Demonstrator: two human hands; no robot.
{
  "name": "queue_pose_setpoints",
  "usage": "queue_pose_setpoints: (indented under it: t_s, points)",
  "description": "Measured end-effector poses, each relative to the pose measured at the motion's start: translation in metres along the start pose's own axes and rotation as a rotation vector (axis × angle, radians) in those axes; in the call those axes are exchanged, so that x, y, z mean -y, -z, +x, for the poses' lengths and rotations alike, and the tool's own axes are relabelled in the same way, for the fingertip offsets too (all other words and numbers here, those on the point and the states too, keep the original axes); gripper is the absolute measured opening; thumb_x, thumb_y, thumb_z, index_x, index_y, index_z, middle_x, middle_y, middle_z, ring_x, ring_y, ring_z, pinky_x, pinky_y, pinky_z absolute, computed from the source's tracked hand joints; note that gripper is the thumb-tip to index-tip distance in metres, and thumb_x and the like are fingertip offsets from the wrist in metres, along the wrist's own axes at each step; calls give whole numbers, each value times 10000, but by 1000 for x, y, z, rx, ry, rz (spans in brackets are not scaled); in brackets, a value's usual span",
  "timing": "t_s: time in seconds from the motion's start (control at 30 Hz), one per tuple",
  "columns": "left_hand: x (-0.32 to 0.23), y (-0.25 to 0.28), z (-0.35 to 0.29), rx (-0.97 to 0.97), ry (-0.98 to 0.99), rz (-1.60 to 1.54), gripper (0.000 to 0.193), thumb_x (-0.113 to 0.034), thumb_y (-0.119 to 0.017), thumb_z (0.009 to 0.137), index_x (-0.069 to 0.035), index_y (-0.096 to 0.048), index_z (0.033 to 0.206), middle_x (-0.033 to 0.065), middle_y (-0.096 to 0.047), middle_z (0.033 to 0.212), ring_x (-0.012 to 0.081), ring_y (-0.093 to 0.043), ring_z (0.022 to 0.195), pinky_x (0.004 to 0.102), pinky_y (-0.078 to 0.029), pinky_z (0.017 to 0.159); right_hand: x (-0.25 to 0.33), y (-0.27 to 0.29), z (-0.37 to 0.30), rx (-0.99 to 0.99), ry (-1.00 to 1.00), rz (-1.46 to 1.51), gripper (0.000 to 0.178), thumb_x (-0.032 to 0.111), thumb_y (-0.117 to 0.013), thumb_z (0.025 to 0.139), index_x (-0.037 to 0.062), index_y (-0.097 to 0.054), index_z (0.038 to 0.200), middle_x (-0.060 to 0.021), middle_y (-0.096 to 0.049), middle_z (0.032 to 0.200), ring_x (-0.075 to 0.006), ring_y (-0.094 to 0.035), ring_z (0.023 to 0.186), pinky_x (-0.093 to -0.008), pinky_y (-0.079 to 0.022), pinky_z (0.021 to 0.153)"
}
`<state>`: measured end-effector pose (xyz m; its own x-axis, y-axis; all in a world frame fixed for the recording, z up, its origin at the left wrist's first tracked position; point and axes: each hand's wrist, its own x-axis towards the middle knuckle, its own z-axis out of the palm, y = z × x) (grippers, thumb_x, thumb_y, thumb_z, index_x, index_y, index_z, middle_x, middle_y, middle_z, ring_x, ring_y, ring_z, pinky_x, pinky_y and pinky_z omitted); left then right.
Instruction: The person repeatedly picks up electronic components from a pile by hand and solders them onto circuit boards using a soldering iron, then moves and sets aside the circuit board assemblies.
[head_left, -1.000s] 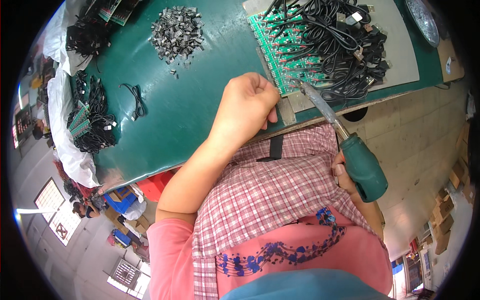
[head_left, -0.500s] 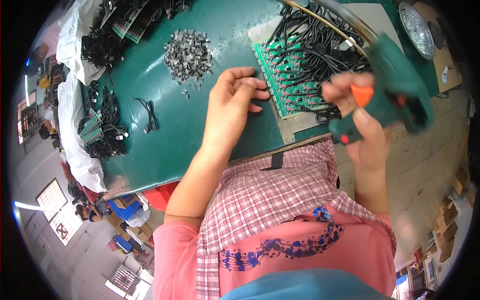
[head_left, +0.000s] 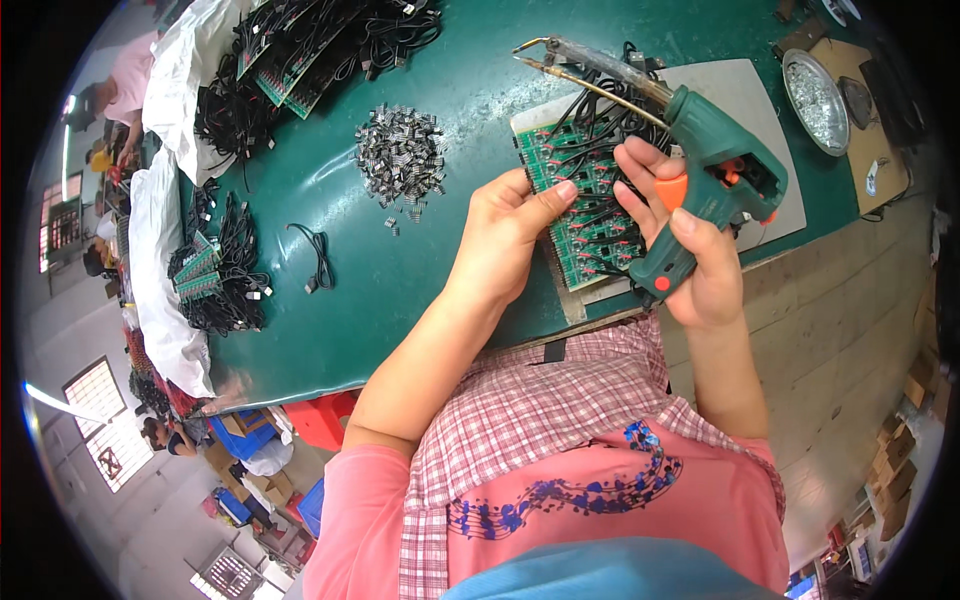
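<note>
My right hand (head_left: 708,262) is closed round the handle of a green soldering gun (head_left: 712,132) with an orange trigger. The gun's bent metal tip and thin brass-coloured feed tube point up and left, above the boards. Under it lies a panel of green circuit boards (head_left: 572,262) with red and black leads joined to black cables (head_left: 590,112). My left hand (head_left: 500,238) grips the panel's left edge, thumb on top and fingers mostly hidden at or below the edge. Part of the panel is hidden behind my right hand and the gun.
A pale board (head_left: 755,95) lies under the panel on the green table (head_left: 400,285). Left of it sit a heap of small metal connectors (head_left: 400,155), a single black cable (head_left: 322,262) and bundles of cabled boards (head_left: 205,270). A metal dish (head_left: 815,100) stands at the far right.
My left hand has moved from beside the panel onto its edge and grips it. My right hand has brought the soldering gun leftward, with its tip now over the far side of the boards.
</note>
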<state>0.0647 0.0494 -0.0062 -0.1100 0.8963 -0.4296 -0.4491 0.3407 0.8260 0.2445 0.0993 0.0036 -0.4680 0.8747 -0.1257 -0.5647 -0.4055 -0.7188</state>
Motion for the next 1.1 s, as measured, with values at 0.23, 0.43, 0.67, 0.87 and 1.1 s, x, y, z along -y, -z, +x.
queue_pose_setpoints:
  t_s: [0.23,0.43,0.67,0.87,1.1]
  points:
    - [-1,-7,5,110,48,-283,213,-133,-602,920,-21,-612,1102,77,-676,1015,158,-655,910,322,-532,807,1,0,8,-52,-71,122,390,128,-550,867,8,-465,1228,-207,-414,1402,-331,-377,1344,-426,-314,1105]
    - [-3,-17,3,-205,-501,535,256,-190,-665,854,31,-545,803,123,-525,624,121,-487,590,331,-410,500,-6,19,-5,44,34,169,442,134,-487,905,-8,-424,1319,-254,-296,1475,-369,-284,1387,-451,-258,1144]
    - [-41,-50,1,214,-427,-212,192,-178,-604,923,-34,-550,1037,32,-641,929,112,-591,814,305,-485,693,75,49,-44,137,387,110,482,198,-533,901,-25,-424,1314,-215,-365,1404,-308,-381,1305,-395,-294,1132]
    - [-88,-16,2,272,-608,-463,274,-207,-596,945,-48,-523,1155,30,-652,1038,83,-607,889,241,-505,734,90,43,-47,-209,657,30,448,190,-518,913,-82,-476,1266,-204,-434,1361,-280,-394,1305,-402,-288,1135]
    - [-192,143,-104,-390,-909,-86,210,-258,-531,958,-70,-533,1050,141,-662,911,267,-673,813,413,-561,709,82,35,-53,93,464,-20,458,177,-528,911,-72,-423,1280,-167,-456,1233,-244,-470,1136,-370,-378,1046]
